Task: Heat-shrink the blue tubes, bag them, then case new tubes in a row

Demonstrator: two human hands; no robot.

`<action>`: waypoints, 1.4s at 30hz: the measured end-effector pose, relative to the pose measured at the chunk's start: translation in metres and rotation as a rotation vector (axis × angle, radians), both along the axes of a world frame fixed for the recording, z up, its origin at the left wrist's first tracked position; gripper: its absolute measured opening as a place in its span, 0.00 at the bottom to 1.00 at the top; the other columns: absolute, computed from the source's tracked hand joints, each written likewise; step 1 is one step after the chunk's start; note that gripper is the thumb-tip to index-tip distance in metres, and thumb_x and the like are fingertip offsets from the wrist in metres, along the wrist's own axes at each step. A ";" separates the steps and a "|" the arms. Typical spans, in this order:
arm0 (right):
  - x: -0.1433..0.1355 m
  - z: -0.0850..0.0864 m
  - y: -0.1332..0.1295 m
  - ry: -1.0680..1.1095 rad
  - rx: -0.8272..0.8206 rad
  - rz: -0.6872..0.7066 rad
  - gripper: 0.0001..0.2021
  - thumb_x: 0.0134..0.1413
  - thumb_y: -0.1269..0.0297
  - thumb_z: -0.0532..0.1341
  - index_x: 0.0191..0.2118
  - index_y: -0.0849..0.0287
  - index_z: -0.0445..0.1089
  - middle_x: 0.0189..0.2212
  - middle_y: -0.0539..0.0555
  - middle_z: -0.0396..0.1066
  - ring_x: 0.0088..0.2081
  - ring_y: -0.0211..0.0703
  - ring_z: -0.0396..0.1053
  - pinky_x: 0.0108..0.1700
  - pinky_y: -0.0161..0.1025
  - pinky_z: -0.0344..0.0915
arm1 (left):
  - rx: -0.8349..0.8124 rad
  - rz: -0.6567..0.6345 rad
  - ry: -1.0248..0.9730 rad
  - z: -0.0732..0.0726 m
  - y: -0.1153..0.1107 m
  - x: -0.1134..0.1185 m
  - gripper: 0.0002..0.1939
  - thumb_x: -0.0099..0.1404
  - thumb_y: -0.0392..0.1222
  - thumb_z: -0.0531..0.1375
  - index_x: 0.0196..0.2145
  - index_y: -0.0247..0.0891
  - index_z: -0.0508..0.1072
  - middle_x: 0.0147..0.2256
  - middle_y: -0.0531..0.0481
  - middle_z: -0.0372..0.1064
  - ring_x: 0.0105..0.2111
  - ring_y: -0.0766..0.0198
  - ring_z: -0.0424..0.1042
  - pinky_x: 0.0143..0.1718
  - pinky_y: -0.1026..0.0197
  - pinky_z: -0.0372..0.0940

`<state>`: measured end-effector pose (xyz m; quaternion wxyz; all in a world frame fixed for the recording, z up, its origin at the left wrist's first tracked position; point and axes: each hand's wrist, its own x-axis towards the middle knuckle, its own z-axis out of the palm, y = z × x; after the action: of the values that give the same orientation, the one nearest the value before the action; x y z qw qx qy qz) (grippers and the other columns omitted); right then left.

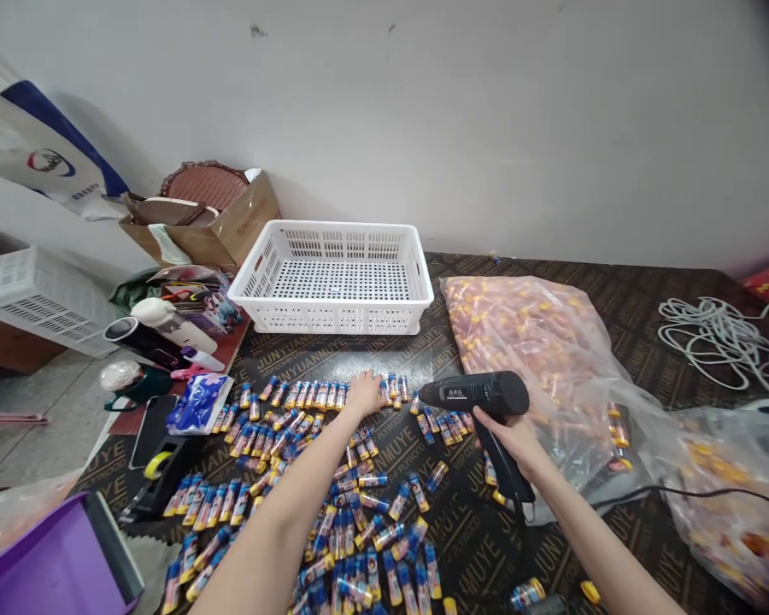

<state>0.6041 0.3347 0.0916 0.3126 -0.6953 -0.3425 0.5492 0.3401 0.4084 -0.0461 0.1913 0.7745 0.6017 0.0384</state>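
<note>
My left hand [364, 395] rests on a row of small blue-and-yellow capped tubes [320, 395], its fingers spread over them. The palm side and whatever lies under it are hidden. In my right hand [516, 444] is a black heat gun [471, 393], gripped by its handle. The nozzle points left at the right end of the row, close to the tubes [415, 401] there. Many more tubes [343, 534] with picture labels lie loosely below my left forearm, some side by side and others askew.
A white plastic basket [333, 318] stands against the wall. On the right are a clear bag [525, 316] full of tubes, a second bag [724, 487], a power cord [679, 489] and coiled white rope [711, 333]. Bottles [160, 320], a tape dispenser [160, 478] and a purple dustpan [51, 564] are left.
</note>
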 end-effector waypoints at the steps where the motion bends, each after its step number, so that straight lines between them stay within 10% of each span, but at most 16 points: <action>1: 0.002 -0.004 0.001 -0.008 0.005 0.007 0.18 0.38 0.51 0.67 0.32 0.59 0.68 0.22 0.53 0.73 0.18 0.45 0.69 0.19 0.38 0.66 | -0.001 -0.005 0.012 -0.003 0.001 0.000 0.24 0.53 0.49 0.61 0.47 0.38 0.65 0.48 0.39 0.62 0.49 0.48 0.60 0.49 0.48 0.55; 8: -0.004 -0.017 0.026 -0.029 0.185 0.067 0.25 0.37 0.52 0.68 0.43 0.60 0.70 0.41 0.57 0.74 0.44 0.53 0.71 0.43 0.46 0.70 | 0.043 -0.053 0.060 0.000 -0.032 -0.013 0.12 0.60 0.40 0.54 0.42 0.38 0.66 0.42 0.43 0.63 0.45 0.55 0.62 0.45 0.54 0.58; 13: -0.008 -0.011 0.026 0.063 0.089 0.085 0.25 0.39 0.51 0.67 0.43 0.60 0.70 0.39 0.58 0.75 0.40 0.54 0.73 0.38 0.45 0.72 | 0.146 -0.166 -0.028 0.006 -0.080 -0.025 0.09 0.62 0.41 0.52 0.38 0.39 0.68 0.41 0.45 0.64 0.44 0.58 0.61 0.47 0.55 0.57; 22: -0.008 -0.018 0.031 -0.045 0.102 0.057 0.22 0.39 0.50 0.66 0.39 0.60 0.71 0.33 0.58 0.76 0.33 0.53 0.74 0.32 0.45 0.72 | 0.165 -0.010 -0.016 -0.012 0.002 0.015 0.14 0.59 0.42 0.55 0.43 0.36 0.68 0.44 0.41 0.66 0.46 0.55 0.62 0.48 0.53 0.57; 29: -0.019 -0.007 0.047 -0.019 0.166 0.227 0.23 0.39 0.53 0.67 0.42 0.60 0.71 0.36 0.56 0.75 0.38 0.51 0.72 0.39 0.45 0.71 | 0.208 -0.033 -0.055 -0.013 -0.047 0.002 0.11 0.63 0.37 0.49 0.34 0.39 0.70 0.35 0.48 0.68 0.41 0.60 0.63 0.55 0.50 0.49; 35: -0.030 0.003 0.043 -0.060 0.202 0.273 0.23 0.37 0.55 0.68 0.42 0.59 0.71 0.44 0.57 0.73 0.48 0.54 0.68 0.50 0.48 0.65 | 0.241 0.394 -0.050 -0.002 -0.035 -0.054 0.16 0.63 0.44 0.51 0.47 0.38 0.67 0.49 0.41 0.61 0.50 0.54 0.58 0.53 0.49 0.52; 42: -0.047 0.006 0.040 -0.027 0.179 0.274 0.21 0.37 0.55 0.68 0.39 0.60 0.72 0.39 0.57 0.75 0.43 0.53 0.71 0.44 0.46 0.69 | 0.102 0.329 -0.012 -0.004 -0.067 -0.042 0.15 0.58 0.40 0.56 0.45 0.40 0.67 0.47 0.43 0.61 0.51 0.53 0.57 0.56 0.44 0.45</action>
<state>0.5571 0.3748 0.0976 0.2909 -0.6186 -0.4859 0.5446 0.2981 0.3417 -0.0502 0.1463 0.6742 0.7164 0.1044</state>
